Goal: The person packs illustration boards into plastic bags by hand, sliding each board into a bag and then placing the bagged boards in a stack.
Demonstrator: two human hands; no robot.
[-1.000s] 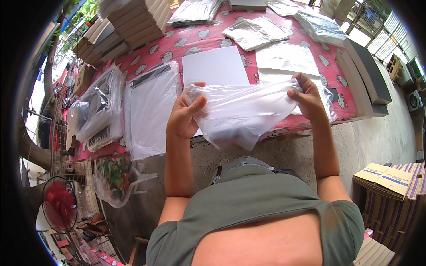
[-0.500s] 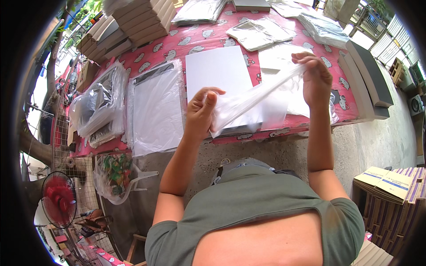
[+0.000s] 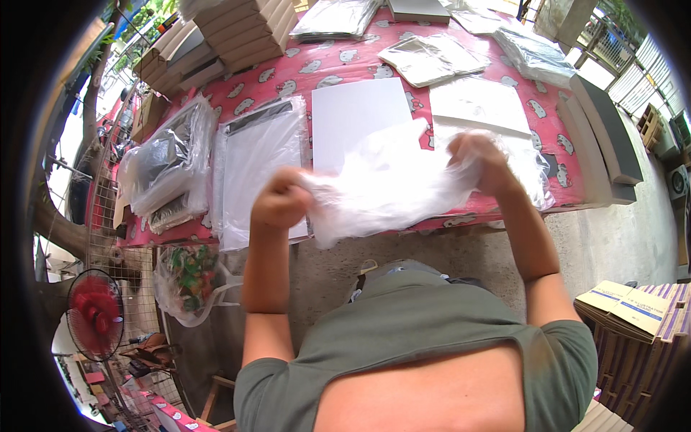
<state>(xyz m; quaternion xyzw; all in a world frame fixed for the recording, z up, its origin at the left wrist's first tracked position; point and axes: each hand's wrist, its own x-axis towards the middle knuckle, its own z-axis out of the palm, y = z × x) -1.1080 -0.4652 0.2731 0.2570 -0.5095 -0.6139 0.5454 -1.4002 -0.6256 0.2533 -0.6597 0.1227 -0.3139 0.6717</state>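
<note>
A clear plastic bag (image 3: 389, 187) is stretched between my two hands over the table's near edge, blurred by motion. My left hand (image 3: 282, 199) grips one side of it with closed fingers. The other side is bunched in my right hand (image 3: 481, 163), also closed. Behind the bag lies a white board (image 3: 360, 108), its lower part covered by the plastic. To the left, a plastic-wrapped sheet (image 3: 263, 173) with a dark top band lies flat. Beyond my right hand rests a stack of white plastic bags (image 3: 481, 104).
The table has a pink patterned cloth (image 3: 331, 81). Wrapped dark packs (image 3: 169, 158) and stacked boards (image 3: 241, 32) stand at left. Thick dark-topped boards (image 3: 608, 129) line the right edge. Cardboard boxes (image 3: 633, 324) are at lower right, a red fan (image 3: 95, 314) at lower left.
My right hand has come down and nearer, and my left hand has moved left and lower. The plastic bag went from a taut slanted strip to a wider, billowing shape.
</note>
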